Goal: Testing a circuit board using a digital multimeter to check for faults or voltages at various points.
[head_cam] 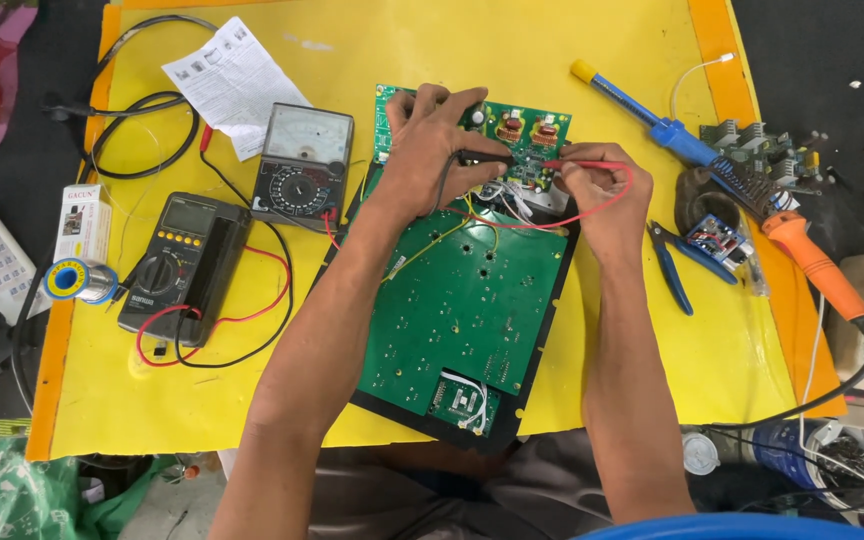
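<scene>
While my left hand (430, 150) pinches the black probe (482, 157), my right hand (602, 195) grips the red probe (572, 165), both tips on the green circuit board (462, 300).

Circuit board (457, 300) on mat (392, 60), meters (302, 165) left, soldering iron (812, 260) right

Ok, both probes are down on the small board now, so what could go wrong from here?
1. The left hand with the black probe and the right hand with the red probe meet close together on the small board; a slip could bridge neighbouring contacts.
2. The red lead loops over loose wires and may snag.
3. The soldering iron lies near the right forearm; it could burn if hot.
</scene>
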